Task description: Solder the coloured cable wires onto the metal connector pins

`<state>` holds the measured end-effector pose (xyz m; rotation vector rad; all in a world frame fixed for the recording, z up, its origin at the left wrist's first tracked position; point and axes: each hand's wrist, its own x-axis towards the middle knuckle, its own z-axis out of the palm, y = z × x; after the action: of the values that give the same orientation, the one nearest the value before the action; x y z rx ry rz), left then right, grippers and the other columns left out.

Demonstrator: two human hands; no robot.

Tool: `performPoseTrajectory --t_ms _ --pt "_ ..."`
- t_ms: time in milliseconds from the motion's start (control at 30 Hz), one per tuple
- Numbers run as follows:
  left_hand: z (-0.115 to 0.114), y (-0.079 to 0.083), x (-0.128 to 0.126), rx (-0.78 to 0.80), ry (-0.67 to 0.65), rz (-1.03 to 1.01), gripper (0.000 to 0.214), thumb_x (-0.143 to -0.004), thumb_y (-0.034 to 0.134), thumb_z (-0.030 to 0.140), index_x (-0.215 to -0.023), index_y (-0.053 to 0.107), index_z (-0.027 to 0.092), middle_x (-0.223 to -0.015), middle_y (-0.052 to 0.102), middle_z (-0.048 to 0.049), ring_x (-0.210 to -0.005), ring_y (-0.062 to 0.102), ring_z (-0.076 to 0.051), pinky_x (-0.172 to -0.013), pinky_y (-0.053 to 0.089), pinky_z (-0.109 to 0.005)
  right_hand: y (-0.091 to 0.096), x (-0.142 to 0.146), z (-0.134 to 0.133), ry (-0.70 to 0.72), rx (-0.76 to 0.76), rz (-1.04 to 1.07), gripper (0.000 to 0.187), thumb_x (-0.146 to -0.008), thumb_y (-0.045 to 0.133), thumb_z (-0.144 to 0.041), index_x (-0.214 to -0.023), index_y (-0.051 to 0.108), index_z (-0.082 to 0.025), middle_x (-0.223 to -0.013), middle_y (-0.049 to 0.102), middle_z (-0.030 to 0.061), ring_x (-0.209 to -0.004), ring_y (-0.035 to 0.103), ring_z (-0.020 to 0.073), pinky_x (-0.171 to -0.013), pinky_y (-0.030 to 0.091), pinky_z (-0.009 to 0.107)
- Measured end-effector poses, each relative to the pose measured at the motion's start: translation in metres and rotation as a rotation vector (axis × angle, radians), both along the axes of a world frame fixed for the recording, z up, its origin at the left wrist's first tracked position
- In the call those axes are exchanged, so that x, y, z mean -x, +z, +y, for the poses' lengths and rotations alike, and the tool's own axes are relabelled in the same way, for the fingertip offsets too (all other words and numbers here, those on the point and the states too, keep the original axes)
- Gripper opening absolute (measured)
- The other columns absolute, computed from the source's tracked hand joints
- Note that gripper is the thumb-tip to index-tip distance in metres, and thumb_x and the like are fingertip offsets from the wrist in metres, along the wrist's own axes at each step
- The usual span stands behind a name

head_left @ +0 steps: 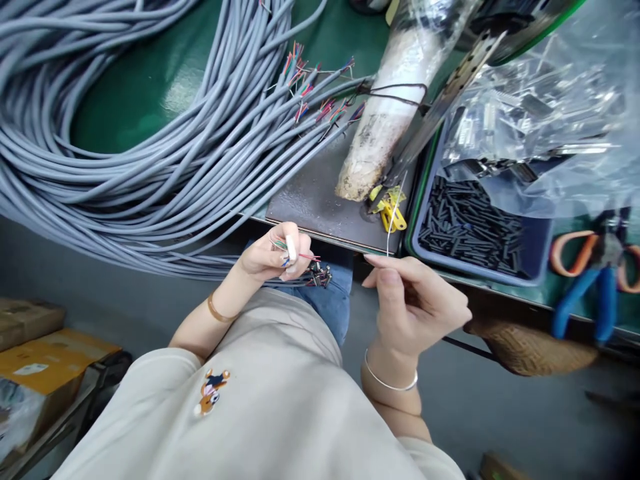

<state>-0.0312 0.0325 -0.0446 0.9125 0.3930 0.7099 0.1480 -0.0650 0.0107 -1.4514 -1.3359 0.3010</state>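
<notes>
My left hand is closed in a pinch on the stripped end of a grey cable, with thin coloured wires fanning out between its fingers. A small dark clump of connectors hangs just below that hand over my lap. My right hand is closed around a thin white wire that rises up toward the yellow tip of a wrapped tool on the bench. The two hands are about a hand's width apart.
A large coil of grey cables with stripped coloured ends covers the green bench. A blue tray holds several black sleeves under a clear plastic bag. Blue and orange pliers lie at the right. Cardboard boxes sit lower left.
</notes>
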Motion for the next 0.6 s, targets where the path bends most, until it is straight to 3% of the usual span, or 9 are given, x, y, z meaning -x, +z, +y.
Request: performPoseTrajectory --t_ms 67,200,300,367,400,500,600 --pt "-0.001 0.000 0.001 -0.031 -0.001 0.032 0.072 -0.057 0.081 0.081 -0.059 0.039 0.023 -0.047 0.042 0.0039 -0.032 0.035 -0.008 -0.030 0.032 -0.027 0.001 0.002 0.000 0.043 -0.019 -0.024 0.014 -0.096 0.068 -0.029 -0.100 0.082 -0.030 -0.061 0.066 -0.0027 -0.049 0.056 0.0118 -0.046 0.035 0.028" --pt "0.000 0.005 0.002 0.032 -0.042 -0.015 0.070 -0.057 0.087 0.072 -0.053 0.037 0.022 -0.049 0.045 0.0019 -0.036 0.039 -0.009 -0.030 0.035 -0.027 0.005 0.006 0.000 0.095 -0.016 -0.067 0.016 -0.097 0.067 -0.026 -0.102 0.081 -0.031 -0.059 0.064 -0.0036 -0.047 0.052 0.0104 -0.046 0.033 0.028" --pt "0.001 0.010 0.002 0.057 -0.019 0.034 0.069 -0.054 0.092 0.067 -0.052 0.042 0.019 -0.081 0.068 -0.0073 -0.062 0.063 -0.016 -0.041 0.051 -0.028 0.007 0.007 -0.003 0.076 0.007 -0.086 0.014 -0.098 0.066 -0.028 -0.098 0.080 -0.030 -0.060 0.065 -0.0037 -0.047 0.050 0.0097 -0.047 0.034 0.027" --pt "-0.003 0.015 0.000 0.038 0.046 0.068 0.058 -0.060 0.094 0.059 -0.059 0.052 0.019 -0.104 0.073 -0.0096 -0.087 0.072 -0.021 -0.059 0.061 -0.031 0.008 0.005 -0.004 0.060 0.055 -0.066 0.014 -0.098 0.066 -0.028 -0.092 0.079 -0.027 -0.062 0.066 -0.0037 -0.047 0.050 0.0090 -0.047 0.035 0.027" --pt "-0.005 0.018 -0.002 0.026 0.074 0.077 0.050 -0.066 0.093 0.054 -0.065 0.057 0.019 -0.104 0.074 -0.0089 -0.089 0.073 -0.021 -0.065 0.063 -0.030 0.009 0.003 -0.004 0.061 0.096 -0.045 0.014 -0.098 0.066 -0.030 -0.089 0.077 -0.026 -0.062 0.065 -0.0039 -0.047 0.049 0.0085 -0.047 0.034 0.026" --pt "-0.015 0.027 -0.011 -0.023 0.090 0.126 0.033 -0.079 0.087 0.042 -0.080 0.063 0.019 -0.078 0.070 -0.0016 -0.058 0.064 -0.010 -0.050 0.051 -0.020 0.012 -0.001 -0.002 0.135 0.225 0.019 0.018 -0.097 0.068 -0.036 -0.087 0.073 -0.022 -0.061 0.061 -0.0060 -0.045 0.039 0.0063 -0.047 0.031 0.025" --pt "-0.023 0.035 -0.021 -0.083 0.109 0.163 0.035 -0.073 0.092 0.036 -0.079 0.064 0.016 -0.070 0.063 0.0028 -0.052 0.053 -0.005 -0.048 0.043 -0.017 0.015 -0.003 0.004 0.231 0.302 0.003 0.023 -0.095 0.070 -0.035 -0.078 0.065 -0.020 -0.060 0.056 -0.0076 -0.047 0.035 0.0046 -0.049 0.031 0.023"
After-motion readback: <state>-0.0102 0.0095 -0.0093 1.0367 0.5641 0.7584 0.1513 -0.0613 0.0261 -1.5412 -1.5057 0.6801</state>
